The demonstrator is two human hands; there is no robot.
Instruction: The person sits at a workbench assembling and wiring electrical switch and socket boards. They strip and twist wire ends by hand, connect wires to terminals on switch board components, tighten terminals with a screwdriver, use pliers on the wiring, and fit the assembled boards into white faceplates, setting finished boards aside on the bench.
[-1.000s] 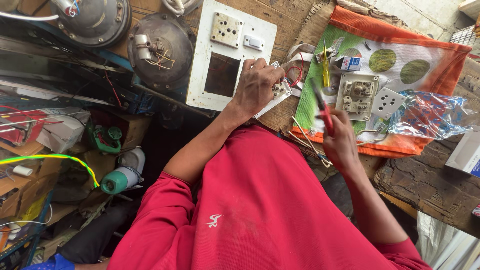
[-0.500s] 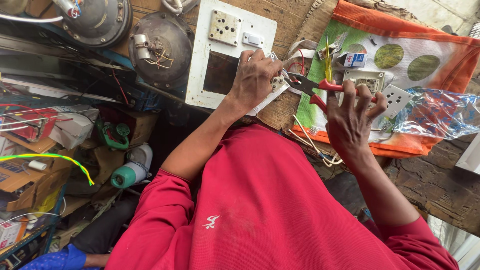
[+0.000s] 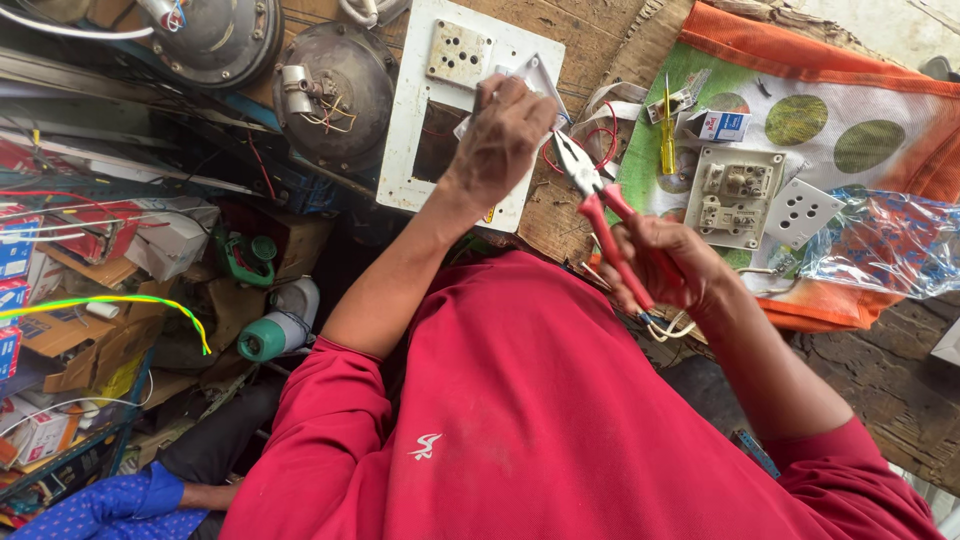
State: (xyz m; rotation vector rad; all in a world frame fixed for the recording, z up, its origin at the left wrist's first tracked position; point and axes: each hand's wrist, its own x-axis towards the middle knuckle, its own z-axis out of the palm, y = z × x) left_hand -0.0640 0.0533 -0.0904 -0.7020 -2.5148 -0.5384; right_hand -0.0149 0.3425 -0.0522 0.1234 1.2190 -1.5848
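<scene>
My left hand rests on a white switch board lying on the wooden bench, fingers closed on a small white part at its right edge. My right hand grips red-handled pliers, whose jaws point up and left toward red wires beside the board. A socket plate sits in the board's top. My red sleeves fill the lower view.
An orange and green bag lies at right with a switch plate, a white socket cover, a yellow screwdriver and clear plastic. Round motor housings sit at the upper left. Cluttered boxes and a green bottle lie below.
My right hand has closed around the pliers' handles and swung the jaws up toward the red wires by the board. My left hand stays on the board's right edge.
</scene>
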